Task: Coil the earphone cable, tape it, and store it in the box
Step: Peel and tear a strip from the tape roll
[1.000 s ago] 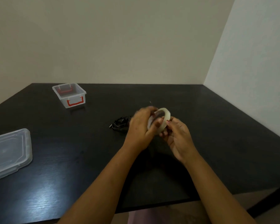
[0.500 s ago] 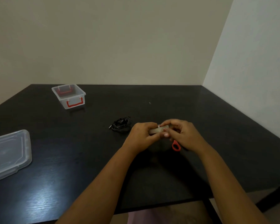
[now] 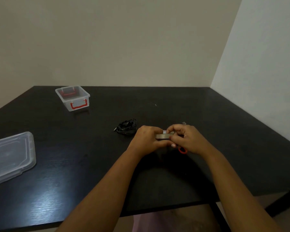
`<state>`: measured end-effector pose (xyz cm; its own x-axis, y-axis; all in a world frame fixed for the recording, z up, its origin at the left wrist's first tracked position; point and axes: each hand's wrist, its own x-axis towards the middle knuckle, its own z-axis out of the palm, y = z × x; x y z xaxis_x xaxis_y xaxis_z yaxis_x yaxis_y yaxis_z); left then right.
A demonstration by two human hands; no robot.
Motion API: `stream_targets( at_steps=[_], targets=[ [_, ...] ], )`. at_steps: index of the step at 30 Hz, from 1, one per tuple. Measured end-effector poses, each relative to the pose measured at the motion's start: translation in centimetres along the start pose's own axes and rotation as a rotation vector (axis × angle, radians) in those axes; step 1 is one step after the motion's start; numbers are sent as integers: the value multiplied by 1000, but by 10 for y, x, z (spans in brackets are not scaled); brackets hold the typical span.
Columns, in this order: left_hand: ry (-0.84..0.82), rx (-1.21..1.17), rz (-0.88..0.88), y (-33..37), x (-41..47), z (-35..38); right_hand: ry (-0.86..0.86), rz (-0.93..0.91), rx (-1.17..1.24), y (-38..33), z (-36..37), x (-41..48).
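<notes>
In the head view, one roll of clear tape [image 3: 163,136] is held edge-on between both hands above the black table [image 3: 224,131], so that its band appears as a thin strip running left to right. The left hand [image 3: 148,138] is closed around the roll's left side, and the fingers of the right hand [image 3: 187,139] are pinched on its right end. One coiled earphone cable [image 3: 126,127] is seen lying on the table just left of the left hand, apart from it, its long axis roughly left to right and its plug end pointing left. One clear box [image 3: 73,98] with red handles stands at the far left, well apart from the cable; nothing can be made out inside it. One clear lid [image 3: 10,156] lies flat at the near left. A red loop [image 3: 182,150], partly hidden, shows under the right hand.
</notes>
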<state>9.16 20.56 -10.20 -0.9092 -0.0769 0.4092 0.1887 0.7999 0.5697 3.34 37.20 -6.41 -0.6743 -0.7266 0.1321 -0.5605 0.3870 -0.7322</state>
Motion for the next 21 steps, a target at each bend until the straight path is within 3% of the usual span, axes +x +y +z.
stream_targets(
  at_steps=[8,21],
  targets=[
    [-30,17,-12,2,0,-2,0,47,120,0,4,-6],
    [-67,46,-14,3,0,-1,20,40,5,2,5,-4]
  ],
)
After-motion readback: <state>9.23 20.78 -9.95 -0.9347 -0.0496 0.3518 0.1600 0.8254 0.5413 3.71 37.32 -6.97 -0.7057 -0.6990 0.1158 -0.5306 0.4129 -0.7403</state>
